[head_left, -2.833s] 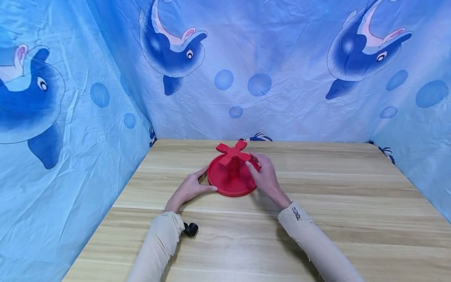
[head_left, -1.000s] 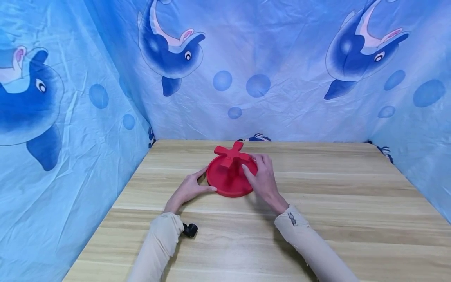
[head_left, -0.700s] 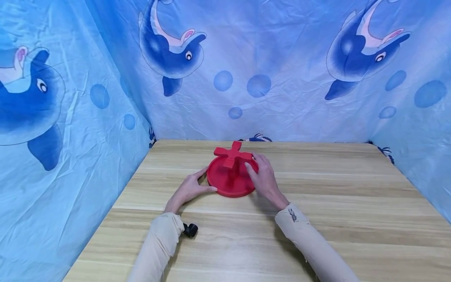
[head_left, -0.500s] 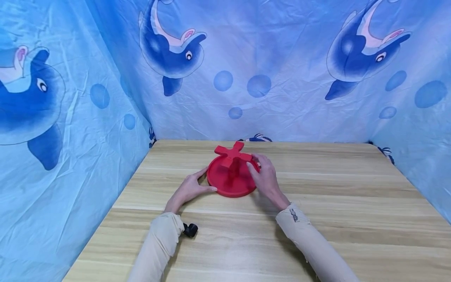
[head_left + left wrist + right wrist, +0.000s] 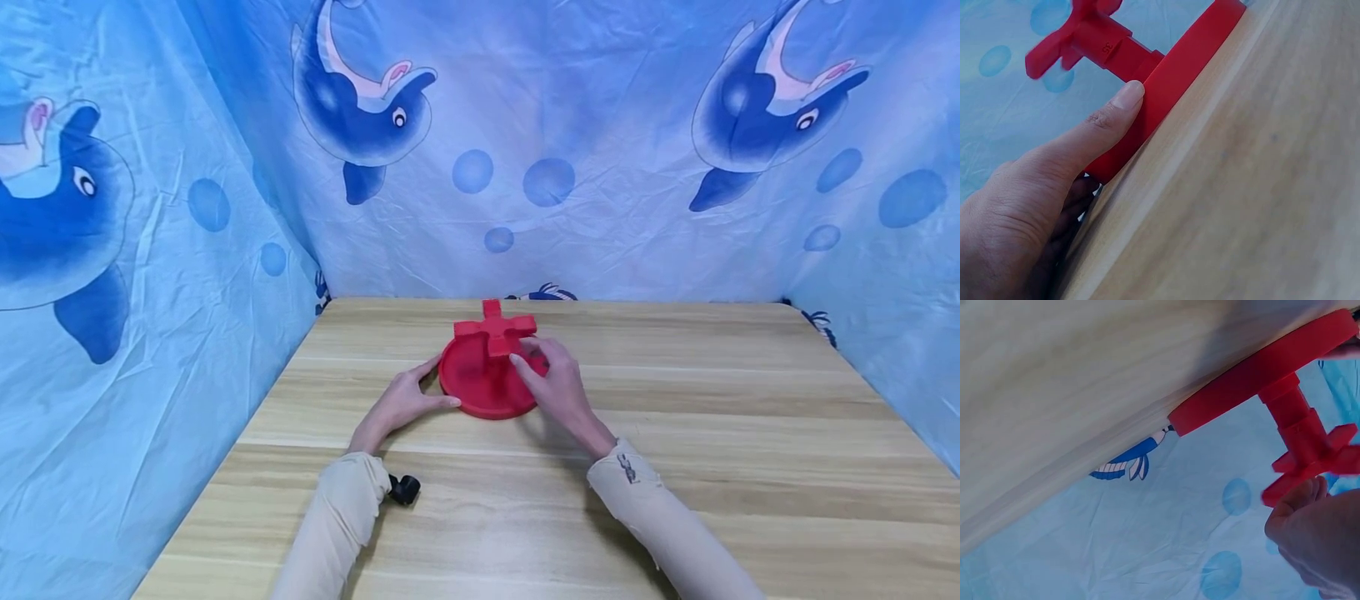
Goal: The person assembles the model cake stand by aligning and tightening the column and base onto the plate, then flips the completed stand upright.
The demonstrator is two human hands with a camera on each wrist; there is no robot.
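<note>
A red round base (image 5: 472, 392) with a raised rim lies flat on the table. From its middle rises a red post (image 5: 1304, 434) bearing a cross-shaped handle (image 5: 495, 327) with blunt arms. My left hand (image 5: 401, 402) grips the rim at the left, thumb (image 5: 1116, 109) on the near side and fingers reaching round behind. At the right, my right hand (image 5: 558, 386) is at the handle, thumb and fingertips bent close around one arm's end. In the right wrist view its curled fingers partly hide that arm, and a neighbouring arm is blurred.
The wooden table (image 5: 712, 417) stretches away on both sides and in front. Blue fabric with dolphins (image 5: 637, 100) encloses the back and sides. A black device (image 5: 405, 490) sits at my left wrist.
The cross-shaped handle has turned counterclockwise as seen from above. My right hand has shifted slightly left and toward me with its fingers closer together. The left hand and base stay put.
</note>
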